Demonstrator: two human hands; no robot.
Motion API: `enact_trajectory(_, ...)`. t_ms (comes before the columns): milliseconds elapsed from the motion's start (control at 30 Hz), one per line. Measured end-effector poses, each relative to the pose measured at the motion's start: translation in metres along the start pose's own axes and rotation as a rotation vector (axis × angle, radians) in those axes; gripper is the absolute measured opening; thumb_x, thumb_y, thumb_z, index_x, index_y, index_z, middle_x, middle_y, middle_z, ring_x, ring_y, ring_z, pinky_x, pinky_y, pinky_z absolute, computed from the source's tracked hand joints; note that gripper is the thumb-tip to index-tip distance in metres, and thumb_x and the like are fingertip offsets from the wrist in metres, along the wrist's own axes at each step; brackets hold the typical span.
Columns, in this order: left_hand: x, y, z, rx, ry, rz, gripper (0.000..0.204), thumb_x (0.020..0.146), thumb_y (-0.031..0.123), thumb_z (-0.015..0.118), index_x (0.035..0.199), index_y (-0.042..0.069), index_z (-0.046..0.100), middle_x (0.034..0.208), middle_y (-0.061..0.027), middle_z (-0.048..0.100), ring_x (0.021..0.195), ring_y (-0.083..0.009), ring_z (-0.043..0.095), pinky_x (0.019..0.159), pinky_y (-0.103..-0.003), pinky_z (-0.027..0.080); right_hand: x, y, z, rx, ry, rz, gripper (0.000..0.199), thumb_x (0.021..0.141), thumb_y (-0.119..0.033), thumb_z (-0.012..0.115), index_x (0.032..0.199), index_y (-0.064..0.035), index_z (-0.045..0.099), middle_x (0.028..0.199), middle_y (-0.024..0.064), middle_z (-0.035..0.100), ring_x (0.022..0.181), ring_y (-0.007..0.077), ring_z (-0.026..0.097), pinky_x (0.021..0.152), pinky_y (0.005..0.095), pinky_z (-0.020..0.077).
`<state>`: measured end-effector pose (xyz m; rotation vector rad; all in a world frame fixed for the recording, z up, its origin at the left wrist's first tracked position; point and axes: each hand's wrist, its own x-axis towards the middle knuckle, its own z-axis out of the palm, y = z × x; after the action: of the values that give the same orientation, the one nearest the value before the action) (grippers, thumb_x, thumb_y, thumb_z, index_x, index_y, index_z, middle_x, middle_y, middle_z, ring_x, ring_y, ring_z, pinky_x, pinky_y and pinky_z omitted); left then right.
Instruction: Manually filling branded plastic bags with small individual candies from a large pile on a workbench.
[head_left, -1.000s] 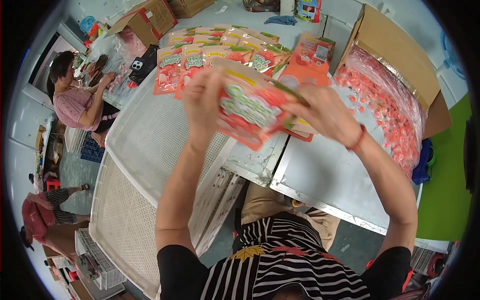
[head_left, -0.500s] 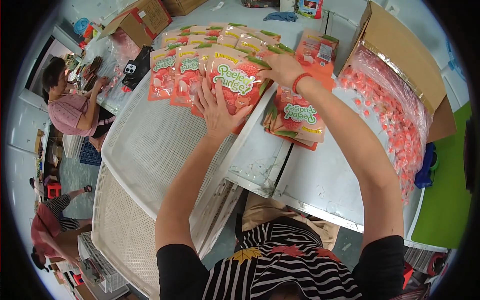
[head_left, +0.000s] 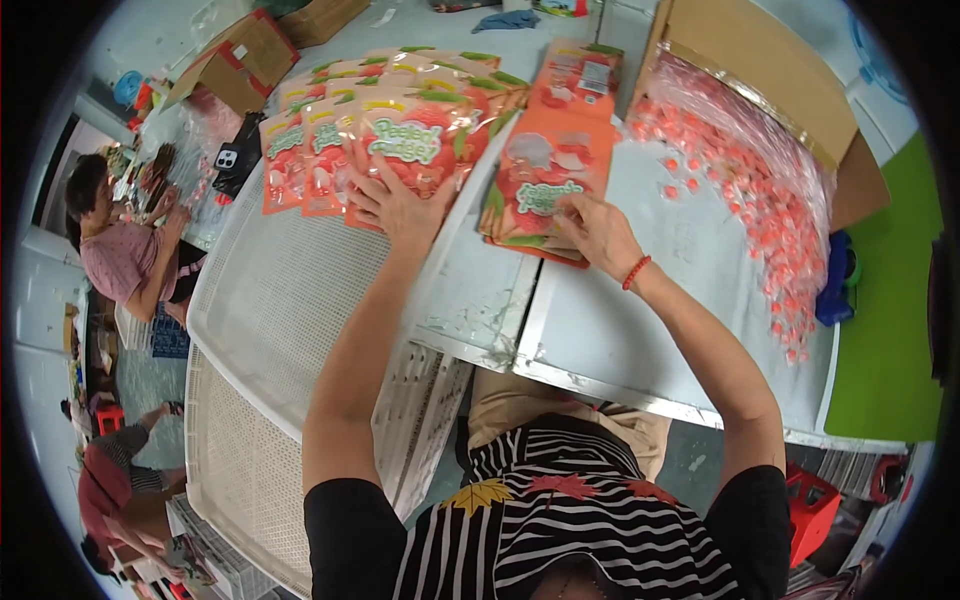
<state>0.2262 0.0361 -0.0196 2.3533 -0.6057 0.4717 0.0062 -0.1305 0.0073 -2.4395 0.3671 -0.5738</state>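
Observation:
My left hand (head_left: 405, 212) lies with fingers spread on the front of a pink candy pouch (head_left: 415, 140). That pouch belongs to overlapping rows of upright-printed pouches on a white perforated tray (head_left: 300, 270). To the right, my right hand (head_left: 605, 238), with a red bead bracelet at its wrist, has its fingers curled in a pinch on the lower part of a candy pouch (head_left: 548, 165). This one tops a small stack on the table, its print upside down to me. Just beyond that stack lies another pouch (head_left: 580, 78), back side up.
A cardboard box (head_left: 765, 60) lies tipped on the right, small red wrapped candies (head_left: 745, 215) spilling from its clear liner. Further right is a green surface (head_left: 890, 300). Another tray (head_left: 240, 450) sits lower left. Two people (head_left: 135, 235) are at the left.
My right hand has left the pouches on the tray and come down and right to the stack. The left hand stays on its pouch. The whole view has shifted a little.

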Motion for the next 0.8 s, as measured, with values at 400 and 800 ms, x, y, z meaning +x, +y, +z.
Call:
enact_trajectory(400, -0.041, 0.066, -0.018, -0.187, -0.101, 0.927, 0.082, 0.066, 0.032, 0.081, 0.132, 0.005, 0.043, 0.138, -0.022, 0.038, 0.129, -0.0385, 0.036, 0.104, -0.047, 0.034, -0.136, 0.032, -0.018, 0.151, 0.087, 0.356, 0.015, 0.086, -0.008, 0.06, 0.101, -0.0024, 0.063, 0.087, 0.0126, 0.063, 0.072, 0.0223, 0.062, 0.067, 0.0322, 0.0505)
enact_trajectory(800, -0.063, 0.059, 0.026, -0.148, -0.276, 1.02, 0.053, 0.068, 0.022, 0.075, 0.113, 0.002, 0.056, 0.112, -0.0116, 0.054, 0.108, -0.0304, 0.052, 0.09, -0.041, 0.046, -0.152, 0.032, -0.004, 0.094, 0.312, 0.044, 0.009, 0.083, -0.002, 0.061, 0.092, -0.0019, 0.061, 0.084, 0.0138, 0.061, 0.078, 0.0314, 0.058, 0.069, 0.035, 0.0478)
